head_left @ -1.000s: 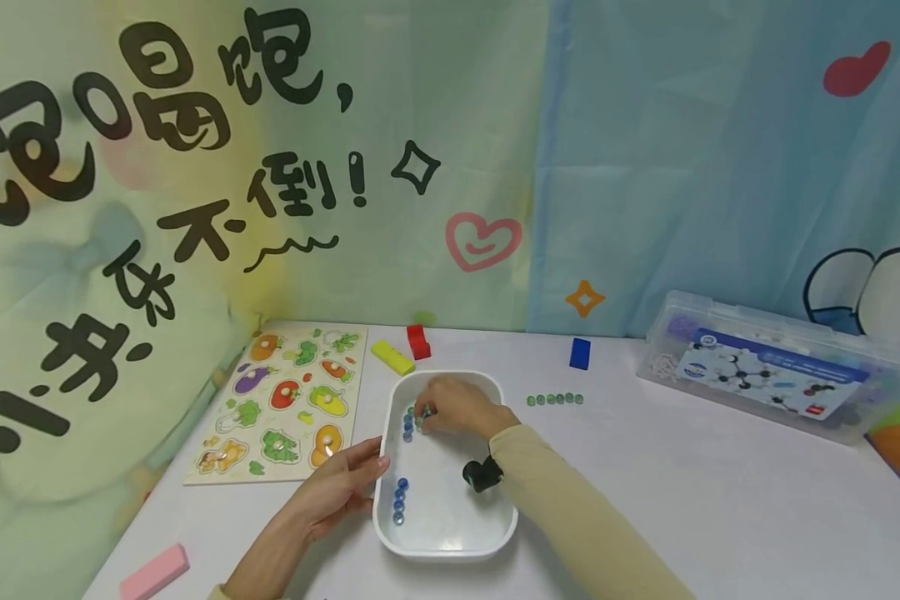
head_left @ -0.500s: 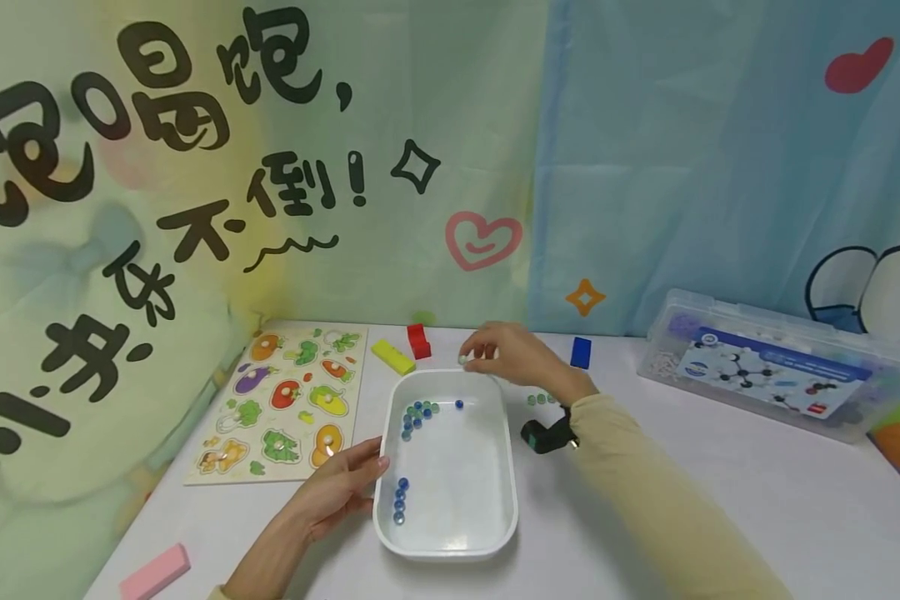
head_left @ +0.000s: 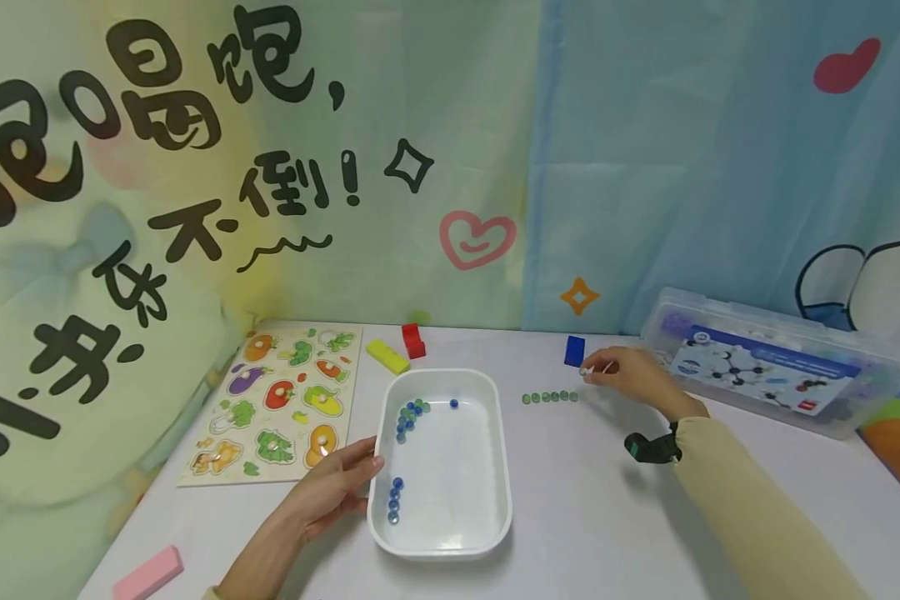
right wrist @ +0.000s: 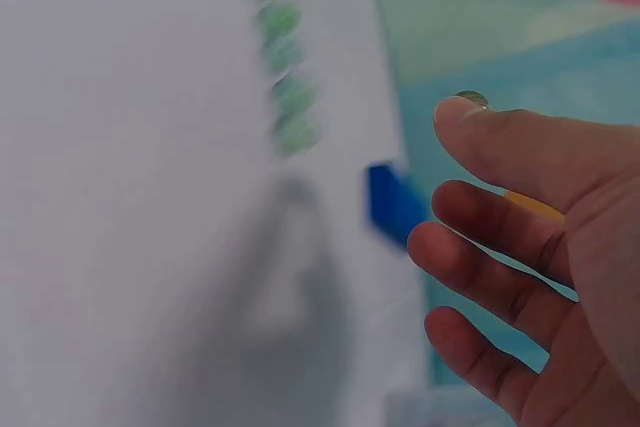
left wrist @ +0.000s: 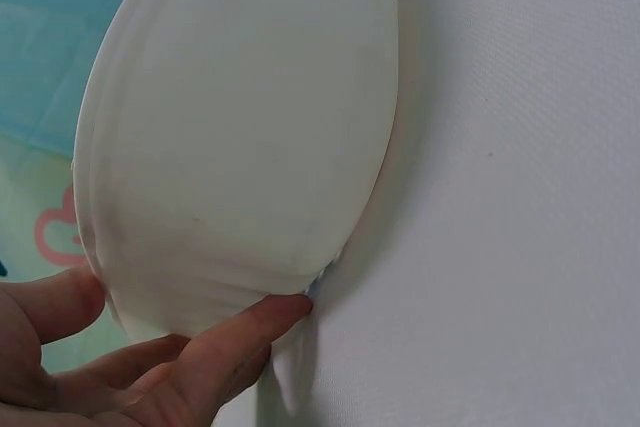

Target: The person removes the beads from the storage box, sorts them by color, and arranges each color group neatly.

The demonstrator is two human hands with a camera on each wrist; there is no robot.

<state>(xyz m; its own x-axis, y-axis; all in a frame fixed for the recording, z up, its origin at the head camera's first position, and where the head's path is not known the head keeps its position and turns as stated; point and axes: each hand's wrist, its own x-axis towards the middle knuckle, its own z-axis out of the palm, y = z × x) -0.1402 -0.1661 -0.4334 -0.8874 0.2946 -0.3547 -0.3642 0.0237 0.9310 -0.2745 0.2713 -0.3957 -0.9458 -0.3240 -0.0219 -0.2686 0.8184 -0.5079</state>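
My left hand (head_left: pixel 337 487) holds the left side of a white tray (head_left: pixel 450 546), thumb at the rim and fingers lower down the wall, as the left wrist view shows. Blue glass beads (head_left: pixel 394 500) form a short line at the tray's lower left. Several blue and green beads (head_left: pixel 412 414) curve along its upper left, and a single blue bead (head_left: pixel 453 404) lies farther right. Over the table, my right hand (head_left: pixel 630 379) pinches a small greenish glass bead (right wrist: pixel 472 99) at the thumb tip. Just left of that hand runs a row of green beads (head_left: pixel 551 397).
A blue block (head_left: pixel 574 351) stands beside the right hand. Behind the tray are yellow (head_left: pixel 387 356) and red blocks (head_left: pixel 413 341). A vegetable puzzle board (head_left: pixel 273 408) lies left, a pink block (head_left: pixel 148 573) nearer. A clear plastic box (head_left: pixel 772 367) stands at the back right.
My right hand has left the tray with a bead, passed over its far rim and moved right to the end of the green row. The left hand has stayed on the tray.
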